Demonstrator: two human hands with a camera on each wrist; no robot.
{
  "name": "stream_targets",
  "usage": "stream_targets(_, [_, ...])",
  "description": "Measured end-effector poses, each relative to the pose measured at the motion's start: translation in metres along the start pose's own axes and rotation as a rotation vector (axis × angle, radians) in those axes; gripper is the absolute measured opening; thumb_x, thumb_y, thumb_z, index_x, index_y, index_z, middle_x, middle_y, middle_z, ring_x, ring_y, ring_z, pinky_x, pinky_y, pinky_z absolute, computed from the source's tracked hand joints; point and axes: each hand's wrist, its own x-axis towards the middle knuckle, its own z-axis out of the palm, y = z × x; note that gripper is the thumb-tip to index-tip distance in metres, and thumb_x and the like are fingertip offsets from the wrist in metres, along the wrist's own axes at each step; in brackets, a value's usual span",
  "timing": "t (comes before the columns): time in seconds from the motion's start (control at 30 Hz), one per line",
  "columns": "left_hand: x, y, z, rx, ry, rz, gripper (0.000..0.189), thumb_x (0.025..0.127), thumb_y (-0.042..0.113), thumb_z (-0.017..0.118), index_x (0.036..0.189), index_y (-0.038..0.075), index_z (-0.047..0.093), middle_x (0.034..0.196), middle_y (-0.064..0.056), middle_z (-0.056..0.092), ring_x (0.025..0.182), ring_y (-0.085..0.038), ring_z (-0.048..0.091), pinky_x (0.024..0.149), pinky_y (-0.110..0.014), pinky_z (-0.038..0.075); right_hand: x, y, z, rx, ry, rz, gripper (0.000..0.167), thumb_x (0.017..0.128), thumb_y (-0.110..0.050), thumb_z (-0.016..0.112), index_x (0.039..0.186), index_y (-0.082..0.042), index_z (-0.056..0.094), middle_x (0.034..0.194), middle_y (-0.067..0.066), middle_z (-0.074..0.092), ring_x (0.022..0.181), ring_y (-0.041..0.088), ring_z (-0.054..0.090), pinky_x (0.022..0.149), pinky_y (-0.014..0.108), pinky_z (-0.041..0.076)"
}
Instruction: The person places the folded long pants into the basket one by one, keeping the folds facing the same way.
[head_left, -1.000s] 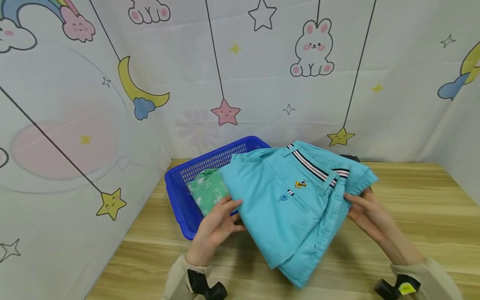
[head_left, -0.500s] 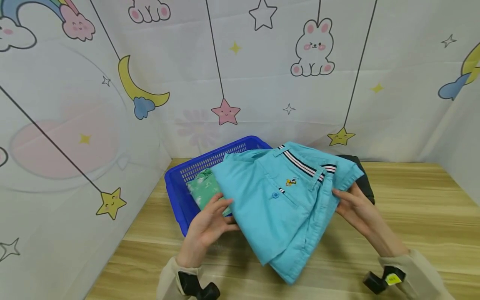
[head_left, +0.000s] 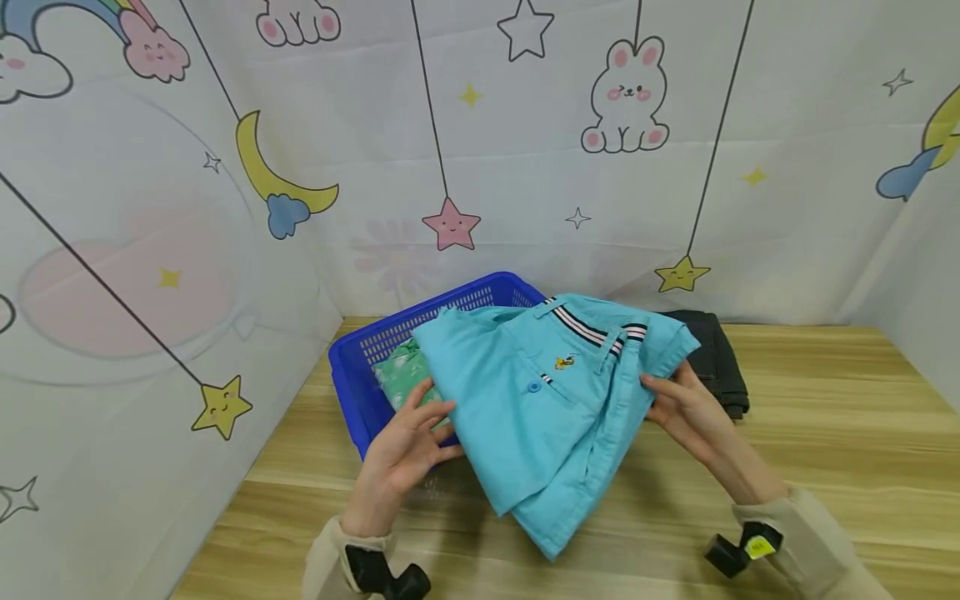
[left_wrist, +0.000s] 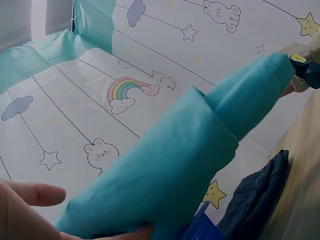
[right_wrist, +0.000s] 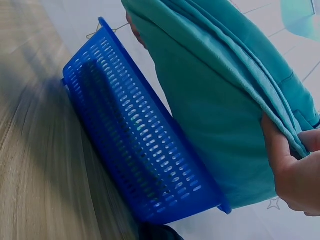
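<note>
Light blue shorts (head_left: pixel 540 400) with a striped waistband, a button and a small embroidered motif hang tilted in the air between both hands. My right hand (head_left: pixel 686 417) grips their right edge, thumb on the near face; the right wrist view shows its fingers pinching the layered cloth (right_wrist: pixel 210 75). At the opposite edge, my left hand (head_left: pixel 405 454) supports the cloth with spread fingers. In the left wrist view one finger (left_wrist: pixel 37 194) stands apart from the shorts, and other fingers are partly hidden beneath. Behind the shorts stands a blue perforated basket (head_left: pixel 348 392), partly covered by them.
A folded green patterned garment (head_left: pixel 397 375) lies in the basket. Right of the basket, a folded dark garment (head_left: pixel 716 358) rests on the wooden table (head_left: pixel 840 450). A white printed cloth wall (head_left: pixel 517 142) rises along the back and sides.
Both hands and the shorts have shifted left, with the waistband dropping slightly. More of the dark garment now shows behind the shorts. The basket has stayed put.
</note>
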Motion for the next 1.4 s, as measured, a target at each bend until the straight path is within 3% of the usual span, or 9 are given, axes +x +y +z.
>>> stream_targets(0.17, [-0.001, 0.002, -0.003, -0.005, -0.023, 0.010, 0.074, 0.090, 0.005, 0.039, 0.143, 0.021, -0.009, 0.148, -0.015, 0.010, 0.128, -0.033, 0.029, 0.101, -0.064, 0.018, 0.005, 0.000, 0.007, -0.015, 0.004, 0.007, 0.071, 0.094, -0.001, 0.035, 0.140, -0.034, -0.007, 0.147, 0.014, -0.013, 0.110, -0.001, 0.050, 0.084, 0.028, 0.049])
stream_targets(0.3, [-0.001, 0.003, -0.004, 0.019, -0.051, 0.024, 0.073, 0.090, 0.005, 0.038, 0.143, 0.015, -0.012, 0.148, -0.017, 0.002, 0.134, -0.040, 0.014, 0.101, -0.065, 0.014, 0.010, 0.002, 0.012, -0.032, 0.021, 0.018, 0.071, 0.094, -0.001, 0.036, 0.140, -0.035, -0.007, 0.148, 0.014, -0.011, 0.109, -0.001, 0.050, 0.084, 0.028, 0.049])
stream_targets(0.6, [-0.003, 0.008, -0.010, 0.024, -0.055, 0.045, 0.062, 0.090, 0.003, 0.036, 0.141, 0.016, 0.003, 0.147, -0.017, 0.004, 0.130, -0.050, 0.014, 0.102, -0.061, 0.018, 0.020, 0.013, 0.015, -0.078, 0.054, 0.048, 0.074, 0.094, -0.004, 0.038, 0.139, -0.037, -0.009, 0.149, 0.012, -0.010, 0.110, 0.000, 0.046, 0.086, 0.030, 0.048])
stream_targets(0.9, [-0.002, 0.012, -0.023, 0.065, -0.025, 0.043, 0.054, 0.091, 0.003, 0.034, 0.136, 0.021, 0.010, 0.144, -0.010, 0.013, 0.122, -0.038, 0.033, 0.092, -0.049, 0.035, 0.026, 0.014, 0.027, -0.080, 0.037, 0.052, 0.074, 0.093, -0.003, 0.040, 0.140, -0.032, -0.008, 0.150, 0.012, -0.006, 0.109, 0.002, 0.048, 0.086, 0.031, 0.048])
stream_targets(1.0, [-0.002, 0.012, -0.028, 0.071, -0.021, 0.044, 0.058, 0.092, 0.003, 0.032, 0.139, 0.023, 0.005, 0.145, -0.010, 0.010, 0.123, -0.037, 0.032, 0.095, -0.051, 0.033, 0.028, 0.013, 0.031, -0.083, 0.026, 0.049, 0.073, 0.092, -0.003, 0.042, 0.141, -0.030, -0.006, 0.149, 0.013, -0.003, 0.108, 0.002, 0.049, 0.085, 0.032, 0.048])
stream_targets(1.13, [-0.001, 0.014, -0.035, 0.038, -0.030, 0.049, 0.063, 0.092, 0.001, 0.030, 0.141, 0.025, -0.003, 0.148, -0.010, 0.000, 0.131, -0.040, 0.018, 0.103, -0.057, 0.020, 0.030, 0.013, 0.034, -0.088, -0.005, 0.043, 0.074, 0.092, -0.004, 0.043, 0.142, -0.029, -0.006, 0.149, 0.014, -0.003, 0.109, 0.003, 0.050, 0.084, 0.033, 0.048])
stream_targets(1.3, [-0.001, 0.019, -0.042, 0.005, -0.021, 0.056, 0.048, 0.091, 0.000, 0.028, 0.125, 0.031, 0.017, 0.146, -0.001, 0.001, 0.131, -0.039, 0.015, 0.103, -0.056, 0.018, 0.034, 0.012, 0.035, -0.077, -0.050, 0.055, 0.073, 0.093, -0.004, 0.040, 0.142, -0.031, -0.006, 0.150, 0.012, -0.005, 0.115, 0.005, 0.046, 0.088, 0.035, 0.046])
stream_targets(1.4, [-0.001, 0.022, -0.047, -0.002, -0.019, 0.061, 0.044, 0.091, 0.000, 0.027, 0.119, 0.033, 0.018, 0.148, 0.003, -0.004, 0.131, -0.037, 0.016, 0.103, -0.057, 0.018, 0.037, 0.011, 0.037, -0.067, -0.072, 0.072, 0.070, 0.094, -0.006, 0.039, 0.142, -0.033, -0.004, 0.150, 0.010, -0.004, 0.117, 0.006, 0.044, 0.090, 0.036, 0.045])
